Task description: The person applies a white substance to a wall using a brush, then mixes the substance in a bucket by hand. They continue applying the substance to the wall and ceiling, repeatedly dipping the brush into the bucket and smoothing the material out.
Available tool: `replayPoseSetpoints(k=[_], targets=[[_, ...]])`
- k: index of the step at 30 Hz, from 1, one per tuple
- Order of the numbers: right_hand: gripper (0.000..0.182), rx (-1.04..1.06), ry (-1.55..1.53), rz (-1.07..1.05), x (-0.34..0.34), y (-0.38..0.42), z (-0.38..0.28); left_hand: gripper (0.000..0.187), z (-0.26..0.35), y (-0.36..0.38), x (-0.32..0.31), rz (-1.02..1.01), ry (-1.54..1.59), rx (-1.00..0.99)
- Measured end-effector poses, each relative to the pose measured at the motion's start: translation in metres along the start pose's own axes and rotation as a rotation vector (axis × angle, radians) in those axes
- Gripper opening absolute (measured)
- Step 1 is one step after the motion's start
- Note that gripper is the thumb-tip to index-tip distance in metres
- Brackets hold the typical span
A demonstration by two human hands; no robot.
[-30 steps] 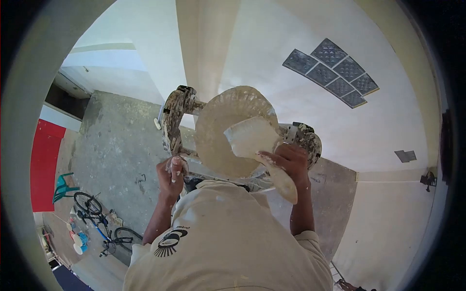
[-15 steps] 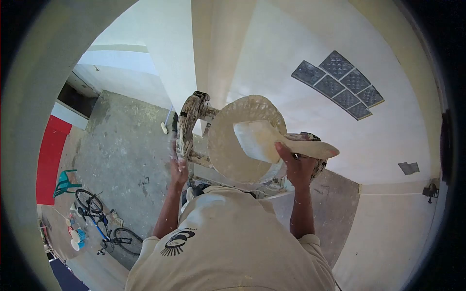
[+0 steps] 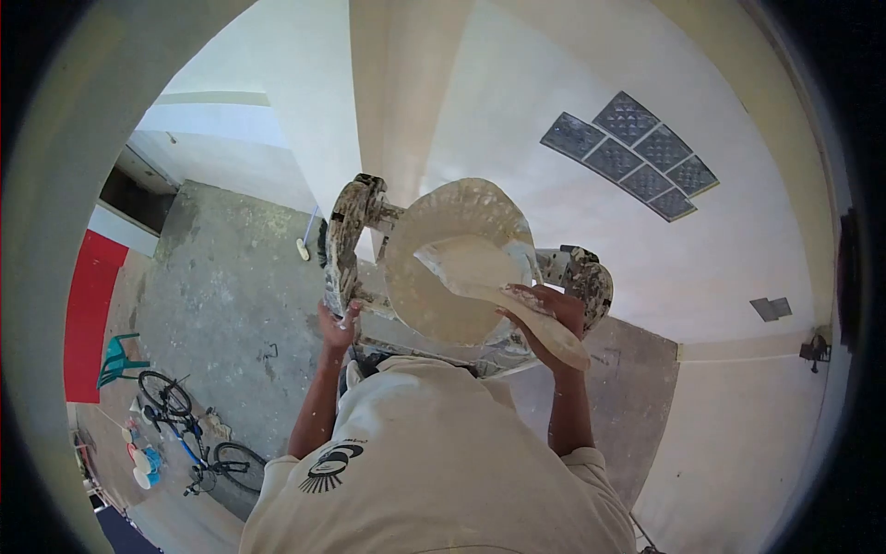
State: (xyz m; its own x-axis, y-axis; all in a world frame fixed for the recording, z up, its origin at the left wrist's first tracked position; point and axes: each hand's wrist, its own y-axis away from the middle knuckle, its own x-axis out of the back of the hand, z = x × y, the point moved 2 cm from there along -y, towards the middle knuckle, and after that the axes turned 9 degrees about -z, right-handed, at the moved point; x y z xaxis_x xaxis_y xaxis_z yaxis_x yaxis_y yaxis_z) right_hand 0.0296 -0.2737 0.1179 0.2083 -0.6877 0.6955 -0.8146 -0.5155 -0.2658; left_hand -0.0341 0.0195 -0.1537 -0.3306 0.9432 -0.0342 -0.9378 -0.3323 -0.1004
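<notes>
A round, cream-coated paint container (image 3: 420, 305) sits in front of my chest, between the curved side pieces of a paint-splattered frame (image 3: 343, 242). My right hand (image 3: 558, 319) is closed round the wooden handle of a wide paintbrush (image 3: 466, 263). The brush head lies over the container's round face, pointing left, and the handle's end sticks out below my fingers. At the lower end of the frame's left side piece, my left hand (image 3: 339, 325) has its fingers wrapped on it.
Grey patterned tiles (image 3: 628, 157) are on the white wall ahead to the right, with a smaller grey patch (image 3: 771, 308) farther right. On the concrete floor to the left are a bicycle (image 3: 198, 443), a green chair (image 3: 118, 360) and a broom (image 3: 304, 247). A red panel (image 3: 89, 314) stands beyond them.
The brush has turned: its handle swung from pointing right to down and right, its head shifted left over the container. My left hand stays at the frame. The view has shifted slightly.
</notes>
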Motion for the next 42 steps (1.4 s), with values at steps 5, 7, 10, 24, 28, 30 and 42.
replayPoseSetpoints(k=[5,7,10,24,28,30,42], targets=[[0.023,-0.198,-0.453,0.154,-0.015,0.012,0.007,0.042,0.038,0.0,-0.013,0.012,0.112,-0.022],[0.023,0.021,-0.232,0.202,-0.015,0.011,0.006,0.042,0.039,-0.001,-0.013,0.036,0.114,-0.066],[0.023,-0.187,-0.404,0.21,-0.015,0.016,0.007,0.042,0.024,0.0,-0.008,0.032,0.064,-0.065],[0.027,-0.348,-0.65,0.432,-0.016,0.011,0.015,0.044,0.016,-0.001,-0.007,0.003,0.074,-0.079],[0.026,-0.344,-0.414,0.365,-0.008,0.008,0.003,0.048,0.022,0.001,-0.008,0.038,0.081,-0.027],[0.028,-0.356,-0.338,0.282,-0.003,0.012,0.01,0.051,0.03,-0.002,-0.01,0.001,0.071,-0.083],[0.031,-0.329,-0.711,0.501,-0.006,0.0,0.002,0.054,0.024,-0.003,-0.011,0.008,0.068,-0.127]])
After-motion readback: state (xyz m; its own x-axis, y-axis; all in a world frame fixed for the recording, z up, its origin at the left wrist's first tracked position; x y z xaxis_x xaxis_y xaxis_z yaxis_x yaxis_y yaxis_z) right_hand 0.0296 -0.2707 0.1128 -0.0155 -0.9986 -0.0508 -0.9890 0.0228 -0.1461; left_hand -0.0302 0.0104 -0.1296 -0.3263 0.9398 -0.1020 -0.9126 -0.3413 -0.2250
